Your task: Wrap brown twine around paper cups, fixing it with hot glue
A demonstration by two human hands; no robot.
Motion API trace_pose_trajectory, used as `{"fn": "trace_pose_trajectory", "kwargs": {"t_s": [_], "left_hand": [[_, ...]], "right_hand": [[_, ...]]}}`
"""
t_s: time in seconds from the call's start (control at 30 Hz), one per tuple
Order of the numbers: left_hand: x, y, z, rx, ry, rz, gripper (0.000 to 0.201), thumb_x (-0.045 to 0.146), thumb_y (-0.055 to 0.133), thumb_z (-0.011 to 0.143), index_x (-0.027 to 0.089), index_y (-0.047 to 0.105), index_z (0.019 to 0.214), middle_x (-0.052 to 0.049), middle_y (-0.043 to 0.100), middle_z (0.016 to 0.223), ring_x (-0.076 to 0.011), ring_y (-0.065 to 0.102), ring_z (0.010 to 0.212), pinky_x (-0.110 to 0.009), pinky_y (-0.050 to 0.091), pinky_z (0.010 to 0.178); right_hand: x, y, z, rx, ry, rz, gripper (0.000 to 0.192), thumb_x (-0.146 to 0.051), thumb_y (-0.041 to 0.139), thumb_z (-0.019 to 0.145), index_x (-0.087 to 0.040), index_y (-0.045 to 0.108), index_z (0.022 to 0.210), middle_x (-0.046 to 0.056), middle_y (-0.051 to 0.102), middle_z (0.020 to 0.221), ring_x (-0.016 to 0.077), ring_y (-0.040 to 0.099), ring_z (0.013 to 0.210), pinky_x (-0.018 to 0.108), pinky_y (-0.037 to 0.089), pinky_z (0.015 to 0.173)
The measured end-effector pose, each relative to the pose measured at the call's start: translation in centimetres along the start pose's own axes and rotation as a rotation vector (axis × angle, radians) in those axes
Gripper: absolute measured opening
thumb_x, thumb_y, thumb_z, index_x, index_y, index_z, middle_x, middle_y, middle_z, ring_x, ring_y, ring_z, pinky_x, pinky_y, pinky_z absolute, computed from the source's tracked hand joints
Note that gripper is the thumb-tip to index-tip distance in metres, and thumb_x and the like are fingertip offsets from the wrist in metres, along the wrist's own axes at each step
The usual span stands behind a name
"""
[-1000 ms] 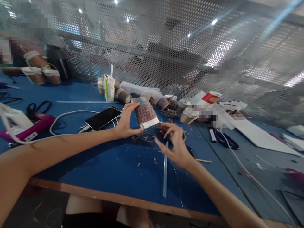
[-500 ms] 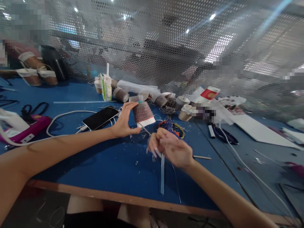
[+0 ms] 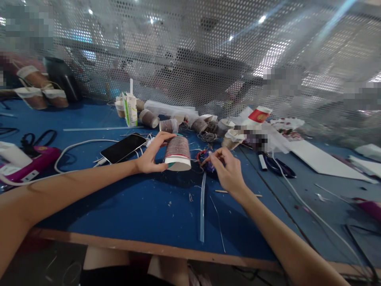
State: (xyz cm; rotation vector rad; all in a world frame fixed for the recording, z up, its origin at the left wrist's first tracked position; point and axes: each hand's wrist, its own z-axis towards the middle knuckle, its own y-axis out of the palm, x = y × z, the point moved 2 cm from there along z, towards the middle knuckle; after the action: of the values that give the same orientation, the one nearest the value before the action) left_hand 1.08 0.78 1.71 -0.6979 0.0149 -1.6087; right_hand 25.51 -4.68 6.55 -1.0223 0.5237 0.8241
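1. The left hand [image 3: 150,157] pinches the wrapped cup [image 3: 177,153] between thumb and fingers.
2. The cup stands mouth-down on the blue table [image 3: 133,198], its long axis near upright.
3. The right hand [image 3: 228,171] pinches a thin thread, fingertips pressed together, just beside a coloured tangle [image 3: 205,161].
4. A phone [image 3: 123,147] lies to the left.

- A blue worktable [image 3: 119,206] fills the near scene, its wooden front edge [image 3: 133,247] running along the near side.
- To the right, a grey tabletop [image 3: 312,190] joins it.
- A perforated metal screen [image 3: 208,59] stands along the far edge, spanning left to right.
- Bright ceiling lights [image 3: 262,18] glare through the holes.
- Dark floor [image 3: 44,266] shows beneath the near edge.
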Motion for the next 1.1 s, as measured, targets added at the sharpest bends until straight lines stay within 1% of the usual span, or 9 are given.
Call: {"fn": "trace_pose_trajectory", "kwargs": {"t_s": [0.07, 0.13, 0.2, 0.3, 0.4, 0.57, 0.7, 0.9, 1.1], "left_hand": [[0.0, 0.0, 0.0, -0.006, -0.005, 0.015, 0.074, 0.063, 0.059, 0.079, 0.026, 0.039, 0.140, -0.014, 0.048, 0.123, -0.0302, 0.056, 0.115, -0.048, 0.055, 0.093], [0.0, 0.0, 0.1, -0.011, -0.002, 0.067, 0.072, 0.059, 0.061, 0.079, 0.026, 0.039, 0.140, -0.014, 0.050, 0.122, -0.0294, 0.055, 0.113, -0.047, 0.056, 0.091], [0.1, 0.1, 0.2, -0.007, 0.013, 0.143, 0.073, 0.053, 0.064, 0.077, 0.025, 0.039, 0.140, -0.014, 0.051, 0.123, -0.0294, 0.054, 0.114, -0.048, 0.055, 0.091], [0.2, 0.2, 0.3, 0.027, 0.046, 0.249, 0.077, 0.052, 0.069, 0.074, 0.023, 0.039, 0.139, -0.014, 0.052, 0.122, -0.0291, 0.053, 0.114, -0.049, 0.055, 0.093], [0.3, 0.3, 0.4, 0.064, 0.067, 0.307, 0.080, 0.056, 0.071, 0.073, 0.022, 0.039, 0.139, -0.014, 0.053, 0.121, -0.0288, 0.054, 0.113, -0.049, 0.054, 0.092], [0.5, 0.5, 0.5, 0.083, 0.091, 0.331, 0.078, 0.056, 0.069, 0.075, 0.019, 0.040, 0.138, -0.014, 0.054, 0.120, -0.0280, 0.055, 0.112, -0.048, 0.054, 0.092], [0.6, 0.4, 0.5, 0.088, 0.085, 0.362, 0.075, 0.053, 0.069, 0.076, 0.019, 0.040, 0.138, -0.014, 0.055, 0.120, -0.0276, 0.055, 0.112, -0.048, 0.054, 0.093], [0.7, 0.3, 0.5, 0.058, 0.115, 0.361, 0.081, 0.051, 0.072, 0.072, 0.021, 0.038, 0.139, -0.014, 0.056, 0.122, -0.0279, 0.055, 0.113, -0.049, 0.055, 0.093], [0.7, 0.2, 0.4, 0.054, 0.100, 0.365, 0.079, 0.042, 0.073, 0.071, 0.021, 0.037, 0.139, -0.013, 0.055, 0.123, -0.0277, 0.055, 0.114, -0.048, 0.054, 0.093]], "right_hand": [[-0.2, -0.5, -0.4, 0.158, -0.148, -0.183, 0.020, -0.042, 0.059, 0.078, -0.026, 0.049, 0.074, 0.009, 0.067, 0.082, 0.0284, 0.054, 0.089, 0.047, 0.040, 0.086], [-0.5, -0.7, -0.9, 0.197, -0.240, -0.138, 0.016, -0.039, 0.057, 0.082, -0.026, 0.049, 0.080, 0.009, 0.070, 0.094, 0.0295, 0.054, 0.098, 0.049, 0.037, 0.093], [-0.8, -0.4, -1.4, 0.096, -0.288, 0.076, 0.015, -0.040, 0.052, 0.086, -0.025, 0.050, 0.082, 0.009, 0.070, 0.102, 0.0292, 0.058, 0.101, 0.048, 0.038, 0.094], [-1.3, 0.5, -2.3, -0.153, -0.281, 0.368, 0.021, -0.041, 0.047, 0.089, -0.024, 0.049, 0.076, 0.007, 0.067, 0.094, 0.0295, 0.063, 0.100, 0.047, 0.041, 0.092], [-1.9, 1.3, -3.0, -0.325, -0.241, 0.340, 0.026, -0.044, 0.048, 0.090, -0.025, 0.050, 0.072, 0.007, 0.065, 0.085, 0.0284, 0.059, 0.096, 0.046, 0.040, 0.090], [-2.5, 1.5, -3.2, -0.453, -0.290, 0.195, 0.032, -0.048, 0.043, 0.094, -0.025, 0.051, 0.073, 0.008, 0.071, 0.097, 0.0262, 0.047, 0.090, 0.045, 0.038, 0.087], [-2.3, 1.4, -3.0, -0.398, -0.285, 0.221, 0.029, -0.043, 0.043, 0.096, -0.025, 0.053, 0.075, 0.006, 0.068, 0.097, 0.0244, 0.049, 0.089, 0.043, 0.038, 0.088], [-1.7, 1.3, -2.6, -0.254, -0.286, 0.197, 0.040, -0.046, 0.042, 0.094, -0.024, 0.051, 0.062, 0.005, 0.057, 0.072, 0.0235, 0.049, 0.082, 0.040, 0.038, 0.083], [0.1, 0.6, -1.0, 0.031, -0.063, 0.349, 0.042, -0.049, 0.042, 0.089, -0.024, 0.040, 0.055, 0.002, 0.046, 0.056, 0.0217, 0.055, 0.067, 0.034, 0.036, 0.063]]}}
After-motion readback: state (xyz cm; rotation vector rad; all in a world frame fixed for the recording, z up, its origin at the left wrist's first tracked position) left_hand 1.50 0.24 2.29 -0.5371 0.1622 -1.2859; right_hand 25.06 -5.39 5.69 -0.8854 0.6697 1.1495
